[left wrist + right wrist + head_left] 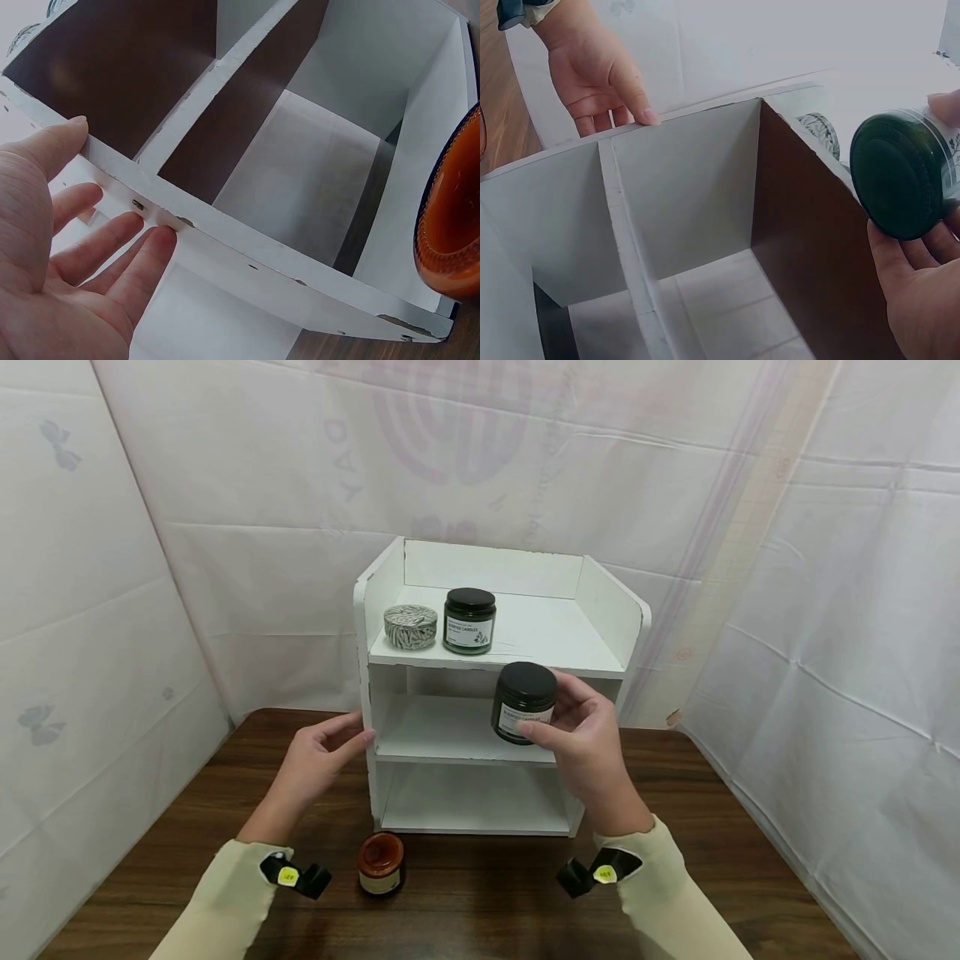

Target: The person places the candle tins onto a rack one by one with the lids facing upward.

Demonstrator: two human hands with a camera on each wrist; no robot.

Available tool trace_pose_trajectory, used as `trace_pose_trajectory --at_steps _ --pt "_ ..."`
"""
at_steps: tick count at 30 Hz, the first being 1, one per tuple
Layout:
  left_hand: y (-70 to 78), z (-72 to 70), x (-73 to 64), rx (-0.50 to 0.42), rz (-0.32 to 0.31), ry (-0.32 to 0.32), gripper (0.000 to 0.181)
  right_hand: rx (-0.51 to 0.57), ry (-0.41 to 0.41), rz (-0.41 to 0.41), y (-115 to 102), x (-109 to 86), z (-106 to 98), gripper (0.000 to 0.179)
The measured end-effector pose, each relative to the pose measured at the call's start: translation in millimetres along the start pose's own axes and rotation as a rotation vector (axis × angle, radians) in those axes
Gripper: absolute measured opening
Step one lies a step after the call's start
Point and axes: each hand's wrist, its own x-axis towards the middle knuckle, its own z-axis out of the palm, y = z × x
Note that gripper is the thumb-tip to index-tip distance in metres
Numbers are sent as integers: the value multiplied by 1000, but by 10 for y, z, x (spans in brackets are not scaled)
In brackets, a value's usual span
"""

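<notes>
My right hand (592, 739) grips a dark green scented candle jar (525, 703) with a black lid and white label, held up in front of the white shelf unit (480, 758). In the right wrist view the green base of the jar (896, 176) shows, fingers below and thumb above. My left hand (318, 760) touches the shelf's left side panel, its thumb at the front edge and its fingers along the outer face, as the left wrist view shows. A matching candle jar (469, 631) and a round patterned tin (410, 628) sit at the left of the top shelf.
An amber candle jar (381, 862) stands on the dark wooden table (465, 893) in front of the shelf's lower left corner. Pale sheets (262, 568) hang behind and at both sides. The shelf has raised sides and a back board (491, 567) on top.
</notes>
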Motion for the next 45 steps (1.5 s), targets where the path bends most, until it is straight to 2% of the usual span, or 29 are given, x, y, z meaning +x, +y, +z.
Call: trace_pose_trajectory --at_steps 14,21,36,45 --pt "4 -16 -17 23 -14 1 63 28 -3 9 -186 158 51 55" --pt "2 -20 -9 15 -12 -2 62 -1 -4 16 -257 247 59 55" --pt "2 -7 -1 11 -3 -3 61 -105 47 20 -353 498 35 51" --pt "23 -13 -15 31 -15 -2 63 -123 36 28 -424 655 12 47"
